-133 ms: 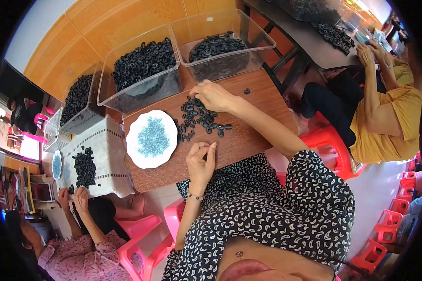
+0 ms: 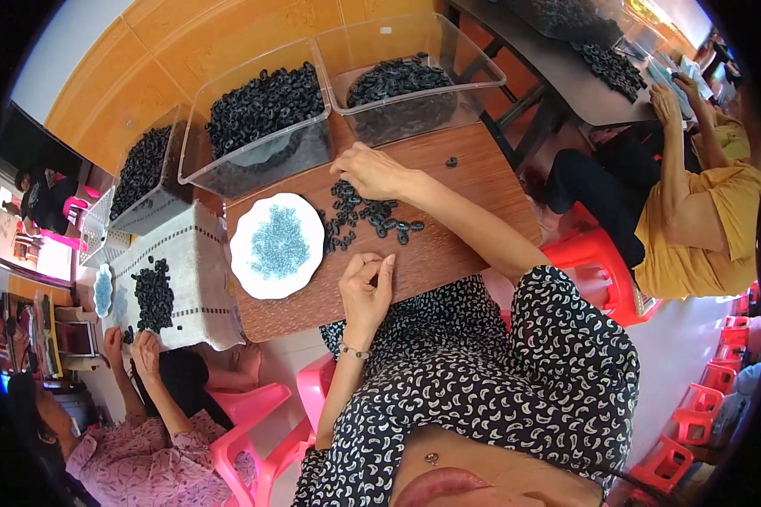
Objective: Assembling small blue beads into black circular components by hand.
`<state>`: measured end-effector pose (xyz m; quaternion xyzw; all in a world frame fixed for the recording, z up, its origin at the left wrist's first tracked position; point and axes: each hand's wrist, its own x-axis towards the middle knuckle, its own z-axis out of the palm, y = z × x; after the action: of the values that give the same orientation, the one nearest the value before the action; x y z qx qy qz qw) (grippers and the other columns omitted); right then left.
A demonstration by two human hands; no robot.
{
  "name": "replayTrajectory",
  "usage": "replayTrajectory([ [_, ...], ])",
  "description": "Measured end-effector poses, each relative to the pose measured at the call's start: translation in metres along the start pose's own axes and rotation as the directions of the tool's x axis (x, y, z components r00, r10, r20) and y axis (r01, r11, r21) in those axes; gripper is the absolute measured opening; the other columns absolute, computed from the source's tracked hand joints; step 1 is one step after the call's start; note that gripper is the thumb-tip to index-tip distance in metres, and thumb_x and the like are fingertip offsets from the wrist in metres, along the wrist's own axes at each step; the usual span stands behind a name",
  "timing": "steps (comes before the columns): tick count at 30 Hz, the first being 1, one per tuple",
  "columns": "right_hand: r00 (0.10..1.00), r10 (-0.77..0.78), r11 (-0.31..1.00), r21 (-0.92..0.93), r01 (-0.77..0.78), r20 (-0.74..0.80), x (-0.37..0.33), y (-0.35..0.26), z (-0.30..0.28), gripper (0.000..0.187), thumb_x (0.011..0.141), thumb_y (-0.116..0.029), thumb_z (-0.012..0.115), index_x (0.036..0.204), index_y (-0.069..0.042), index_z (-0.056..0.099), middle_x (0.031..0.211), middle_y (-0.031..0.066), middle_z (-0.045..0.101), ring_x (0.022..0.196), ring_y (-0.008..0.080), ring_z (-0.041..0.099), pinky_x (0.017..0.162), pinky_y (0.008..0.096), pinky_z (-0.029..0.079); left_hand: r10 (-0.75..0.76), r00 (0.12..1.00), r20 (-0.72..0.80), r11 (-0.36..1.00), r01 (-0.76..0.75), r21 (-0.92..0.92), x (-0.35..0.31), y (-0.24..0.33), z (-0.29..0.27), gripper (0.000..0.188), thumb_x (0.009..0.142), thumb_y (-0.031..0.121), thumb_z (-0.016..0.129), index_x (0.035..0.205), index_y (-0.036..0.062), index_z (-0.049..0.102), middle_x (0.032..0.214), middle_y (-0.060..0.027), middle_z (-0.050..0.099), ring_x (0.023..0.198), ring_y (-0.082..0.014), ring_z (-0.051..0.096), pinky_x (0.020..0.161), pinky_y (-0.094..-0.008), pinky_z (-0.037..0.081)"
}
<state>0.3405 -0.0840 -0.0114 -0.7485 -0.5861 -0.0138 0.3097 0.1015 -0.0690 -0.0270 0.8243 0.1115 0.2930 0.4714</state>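
Observation:
A loose pile of small black ring-shaped parts [image 2: 359, 213] lies on the brown wooden table in front of me. My right hand [image 2: 372, 173] reaches over the pile's far edge, fingers bunched and bent downward; whatever they hold is hidden. Closer to me, beside the near edge of the pile, my left hand [image 2: 367, 287] is closed, its fingers curled in and the thumb raised against them. Anything between them is too small or hidden to name. Left of the pile sits a white scalloped plate [image 2: 239, 253] bearing many tiny clear bluish pieces [image 2: 277, 241].
Clear plastic bins [image 2: 258, 160] of black parts line the table's far side. One stray black part [image 2: 451, 162] lies to the right. A co-worker's hands [image 2: 146, 355] are at a cloth-covered table [image 2: 199, 287] on the left; a person in yellow [image 2: 693, 228] sits at the right.
My right hand has shifted slightly to the left along the far edge of the pile. My left hand keeps its place and its closed shape. The whole view has tilted a little.

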Motion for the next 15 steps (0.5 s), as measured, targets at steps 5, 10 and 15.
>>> replayTrajectory([
  [5,0.996,-0.001,0.997,-0.074,0.008,0.091,0.01,-0.005,0.017,0.023,0.092,-0.008,0.064,0.113,-0.004,0.072,0.109,0.0167,0.068,0.109,0.0374,0.056,0.096,0.0467,0.047,0.01,1.0,-0.008,1.0,-0.01,-0.026,-0.001,0.0,0.001,0.019,0.091,0.01,0.075,0.081,-0.0059,0.072,0.083,-0.0115,0.067,0.069,-0.0191,0.059,0.06,-0.0299,0.045],
  [10,0.988,0.013,0.988,-0.156,0.011,0.154,-0.001,-0.008,0.006,0.026,0.088,-0.008,0.067,0.114,-0.008,0.073,0.115,0.0158,0.066,0.116,0.0366,0.051,0.1,0.0467,0.045,-0.006,1.0,-0.003,0.999,0.006,-0.034,-0.001,0.001,0.0,0.019,0.091,0.009,0.075,0.081,-0.0056,0.072,0.083,-0.0111,0.067,0.069,-0.019,0.06,0.06,-0.0297,0.045],
  [15,0.98,0.03,0.99,-0.139,-0.002,0.199,-0.014,-0.01,-0.01,0.023,0.086,-0.009,0.073,0.109,-0.007,0.074,0.116,0.0092,0.066,0.114,0.0327,0.052,0.105,0.0434,0.043,0.026,1.0,0.012,1.0,-0.026,-0.005,0.001,0.001,-0.001,0.019,0.091,0.011,0.075,0.08,-0.0047,0.072,0.084,-0.0127,0.067,0.068,-0.0233,0.063,0.06,-0.0325,0.049],
])
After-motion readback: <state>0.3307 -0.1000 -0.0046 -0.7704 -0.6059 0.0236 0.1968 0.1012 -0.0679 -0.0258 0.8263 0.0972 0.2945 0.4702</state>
